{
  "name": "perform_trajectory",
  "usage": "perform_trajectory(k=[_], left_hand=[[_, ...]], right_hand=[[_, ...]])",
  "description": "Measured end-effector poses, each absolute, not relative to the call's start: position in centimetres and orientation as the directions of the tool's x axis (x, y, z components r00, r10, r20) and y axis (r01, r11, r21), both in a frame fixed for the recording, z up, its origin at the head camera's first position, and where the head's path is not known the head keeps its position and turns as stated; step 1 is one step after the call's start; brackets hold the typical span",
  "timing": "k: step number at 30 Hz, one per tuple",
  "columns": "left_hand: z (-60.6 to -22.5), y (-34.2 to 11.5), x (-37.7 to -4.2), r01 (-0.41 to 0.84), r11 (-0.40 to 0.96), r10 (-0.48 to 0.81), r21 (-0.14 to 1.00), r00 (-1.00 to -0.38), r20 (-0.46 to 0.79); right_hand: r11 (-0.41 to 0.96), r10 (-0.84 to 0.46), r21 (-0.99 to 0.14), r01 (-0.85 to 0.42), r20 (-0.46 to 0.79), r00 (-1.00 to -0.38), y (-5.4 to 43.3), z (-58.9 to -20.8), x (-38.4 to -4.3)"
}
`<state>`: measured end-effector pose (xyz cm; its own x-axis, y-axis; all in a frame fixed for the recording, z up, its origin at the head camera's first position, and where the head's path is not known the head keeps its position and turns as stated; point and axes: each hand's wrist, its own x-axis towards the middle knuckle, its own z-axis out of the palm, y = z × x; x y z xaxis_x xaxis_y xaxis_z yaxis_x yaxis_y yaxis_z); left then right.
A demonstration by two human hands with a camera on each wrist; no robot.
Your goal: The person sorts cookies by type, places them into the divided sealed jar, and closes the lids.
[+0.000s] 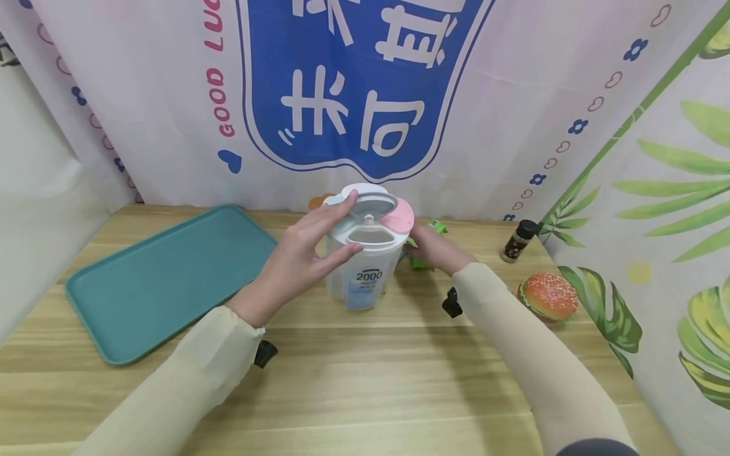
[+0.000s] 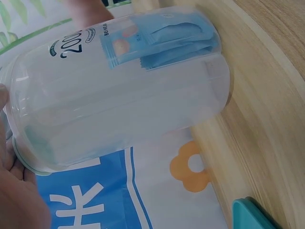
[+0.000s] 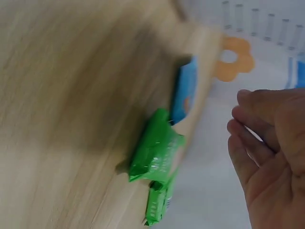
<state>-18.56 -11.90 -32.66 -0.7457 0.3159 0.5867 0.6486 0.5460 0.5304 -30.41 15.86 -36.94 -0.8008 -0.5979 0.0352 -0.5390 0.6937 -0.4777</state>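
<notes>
A clear divided storage container [image 1: 336,278] stands upright on the table in the head view. Its lid has a pink section [image 1: 400,216] and a white flap [image 1: 373,204] raised over an opening. My left hand [image 1: 299,259] holds the lid from the left, thumb at the front rim and fingers by the flap. Blue packets [image 2: 176,40] lie inside at the bottom. Behind the container on the right, my right hand [image 1: 436,247] is near the snack packets, partly hidden. The right wrist view shows its fingers loosely bent and holding nothing, beside a blue packet [image 3: 185,90] and green packets [image 3: 153,150].
On the left of the table lies a teal tray [image 1: 177,272]. A black-capped seasoning bottle [image 1: 519,242] stands at the back right, with a burger [image 1: 549,296] in front of it. Printed cloth [image 1: 171,126] hangs behind the table.
</notes>
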Motion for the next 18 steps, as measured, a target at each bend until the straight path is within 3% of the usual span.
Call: perform_trajectory(k=[7,18], left_hand=[[-32.7,-12.0,-18.6,0.648,0.55,0.313,0.526,-0.744,0.59],[-32.7,-12.0,-18.6,0.664,0.548,0.319,0.509,-0.728,0.606]], right_hand=[[0.789,-0.555,-0.399,-0.468,-0.134,-0.821,14.7,-38.0,-31.1],[0.783,-0.601,-0.28,-0.555,-0.117,-0.79,14.7,-40.5,-32.6]])
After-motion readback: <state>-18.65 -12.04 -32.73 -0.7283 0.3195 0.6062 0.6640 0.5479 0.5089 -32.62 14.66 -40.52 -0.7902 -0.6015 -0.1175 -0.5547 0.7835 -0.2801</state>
